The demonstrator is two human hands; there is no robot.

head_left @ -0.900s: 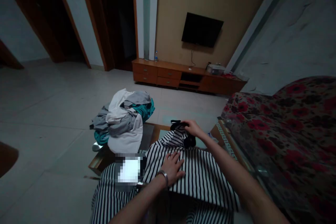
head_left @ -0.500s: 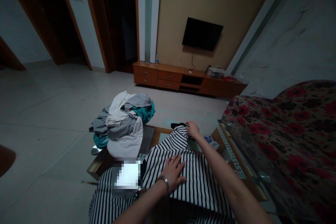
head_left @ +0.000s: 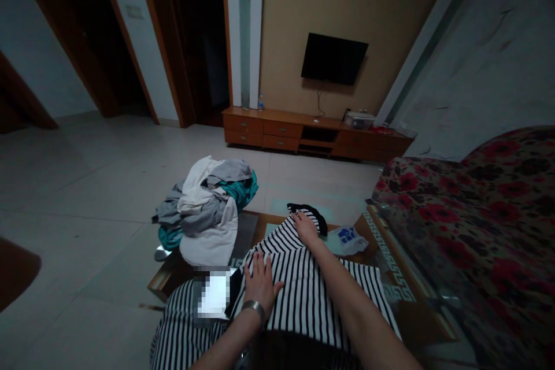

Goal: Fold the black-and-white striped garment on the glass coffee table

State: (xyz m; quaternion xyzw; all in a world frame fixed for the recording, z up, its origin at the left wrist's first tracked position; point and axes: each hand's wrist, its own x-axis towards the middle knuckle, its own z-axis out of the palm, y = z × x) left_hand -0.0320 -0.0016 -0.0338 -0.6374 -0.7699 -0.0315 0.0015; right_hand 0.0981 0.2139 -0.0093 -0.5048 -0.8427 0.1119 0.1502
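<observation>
A black-and-white striped shirt (head_left: 299,286) lies spread over the near part of the low table, one sleeve with a black cuff stretched toward the far edge. My left hand (head_left: 260,283), with a silver bracelet at the wrist, rests flat on the shirt's left part, fingers apart. Farther up, my right hand (head_left: 306,228) lies on the sleeve close to the cuff, its fingers extended. A pixelated bright patch (head_left: 214,296) hides something just left of the shirt.
A heap of white, grey and teal clothes (head_left: 210,208) sits on the table's left. A plastic bag with blue print (head_left: 350,240) lies right of the sleeve. The wooden table edge (head_left: 390,254) runs along the right, beside a flowered sofa (head_left: 477,214).
My right hand has come off the cuff end and moved left and down onto the sleeve. My left hand has slid left across the shirt. The cuff now shows fully.
</observation>
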